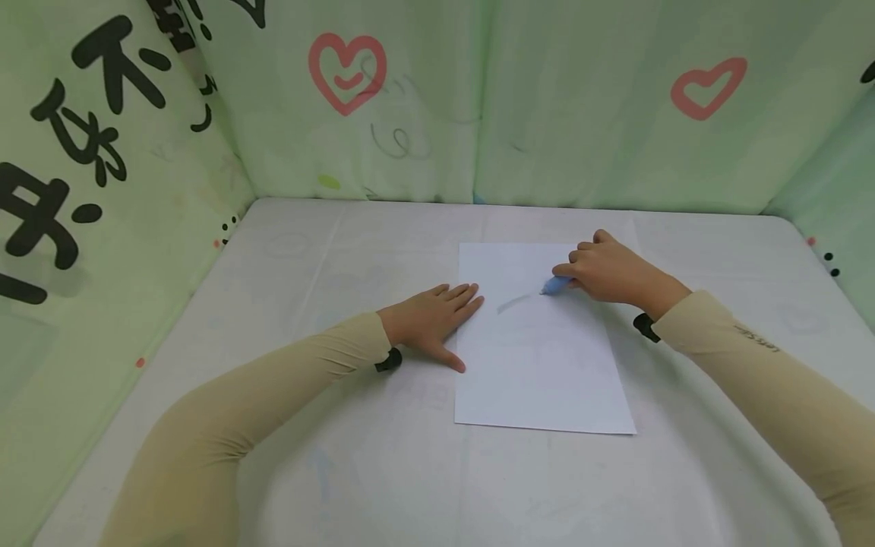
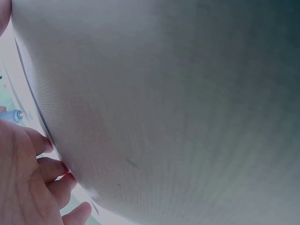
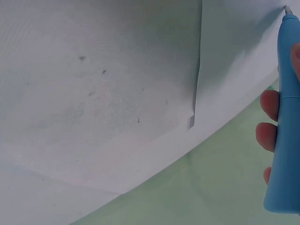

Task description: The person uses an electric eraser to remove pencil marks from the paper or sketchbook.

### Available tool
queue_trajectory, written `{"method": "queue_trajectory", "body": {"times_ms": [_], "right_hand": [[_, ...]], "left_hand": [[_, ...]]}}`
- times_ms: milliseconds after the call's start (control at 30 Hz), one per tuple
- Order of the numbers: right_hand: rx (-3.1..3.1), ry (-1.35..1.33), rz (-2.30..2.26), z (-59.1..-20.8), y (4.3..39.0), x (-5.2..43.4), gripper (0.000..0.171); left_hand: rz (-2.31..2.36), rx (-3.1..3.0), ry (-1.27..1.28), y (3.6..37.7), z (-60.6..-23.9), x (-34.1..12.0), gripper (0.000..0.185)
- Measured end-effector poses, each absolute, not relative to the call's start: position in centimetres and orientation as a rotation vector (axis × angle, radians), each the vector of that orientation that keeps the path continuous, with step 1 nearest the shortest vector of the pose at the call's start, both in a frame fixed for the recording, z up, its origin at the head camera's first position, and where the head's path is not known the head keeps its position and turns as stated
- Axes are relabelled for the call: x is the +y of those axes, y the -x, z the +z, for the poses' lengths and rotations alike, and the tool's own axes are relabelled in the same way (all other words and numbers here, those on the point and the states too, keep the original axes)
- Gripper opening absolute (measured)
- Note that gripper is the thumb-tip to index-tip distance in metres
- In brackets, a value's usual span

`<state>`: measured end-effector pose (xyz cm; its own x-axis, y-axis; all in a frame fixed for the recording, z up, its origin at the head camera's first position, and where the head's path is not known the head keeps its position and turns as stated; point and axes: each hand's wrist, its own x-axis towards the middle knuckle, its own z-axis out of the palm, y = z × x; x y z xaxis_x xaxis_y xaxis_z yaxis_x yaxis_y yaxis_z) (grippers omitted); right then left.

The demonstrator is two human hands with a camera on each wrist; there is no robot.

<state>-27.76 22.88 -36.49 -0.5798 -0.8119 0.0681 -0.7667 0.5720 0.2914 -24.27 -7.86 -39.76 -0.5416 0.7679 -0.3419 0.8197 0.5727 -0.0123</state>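
A sheet of white paper [image 1: 540, 380] lies on the table, with a short grey stroke [image 1: 514, 302] across its upper part. My left hand [image 1: 432, 319] rests flat at the sheet's left edge, fingers spread and fingertips on the paper. In my right hand [image 1: 611, 270] I grip a thick blue pen-shaped tool [image 1: 557, 285]. Its narrow tip is down at the paper, just right of the grey stroke. The right wrist view shows the tool's long smooth body [image 3: 288, 150] with fingers curled round it. Most of the right hand is outside that view.
A white cloth covers the table [image 1: 355, 471]. Pale green curtains [image 1: 560, 137] with printed red hearts and black characters hang behind it and on both sides. Each wrist wears a black band [image 1: 390, 360].
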Motion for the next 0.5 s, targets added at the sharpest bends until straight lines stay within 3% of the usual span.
{"method": "queue_trajectory", "body": {"times_ms": [500], "right_hand": [[-2.599,-1.333,-0.341,-36.6,27.8,22.1,0.019]], "left_hand": [[-0.244,2.508,-1.299,24.2,-40.0,-7.8,0.111]]}}
